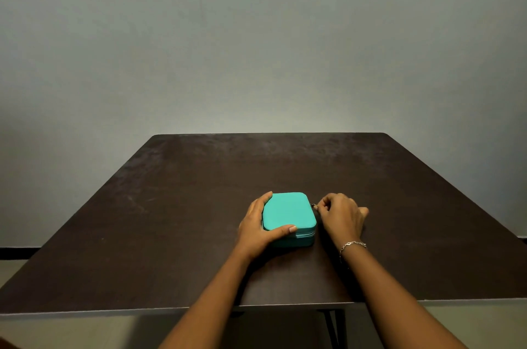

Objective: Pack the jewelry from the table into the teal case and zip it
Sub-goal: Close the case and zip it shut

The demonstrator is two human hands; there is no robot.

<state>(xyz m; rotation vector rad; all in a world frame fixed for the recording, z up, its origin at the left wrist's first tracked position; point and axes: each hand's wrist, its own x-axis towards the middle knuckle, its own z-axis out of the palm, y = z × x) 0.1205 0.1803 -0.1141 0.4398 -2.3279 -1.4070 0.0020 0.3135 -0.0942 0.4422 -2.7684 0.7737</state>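
The teal case [288, 210] lies flat on the dark table [171, 220], lid down. My left hand [258, 227] clasps its left side, thumb across the front edge and fingers along the far left corner. At the case's right side, my right hand [340, 216] pinches the small metal zipper pull [314, 205] near the far right corner. The zipper line shows along the front right edge. No loose jewelry is visible on the table. A silver chain bracelet [352, 246] sits on my right wrist.
The dark wooden table spans most of the lower view, its near edge [114, 311] below my forearms. A plain grey wall [256, 49] stands behind the table's far edge. A table leg [332, 326] shows below the near edge.
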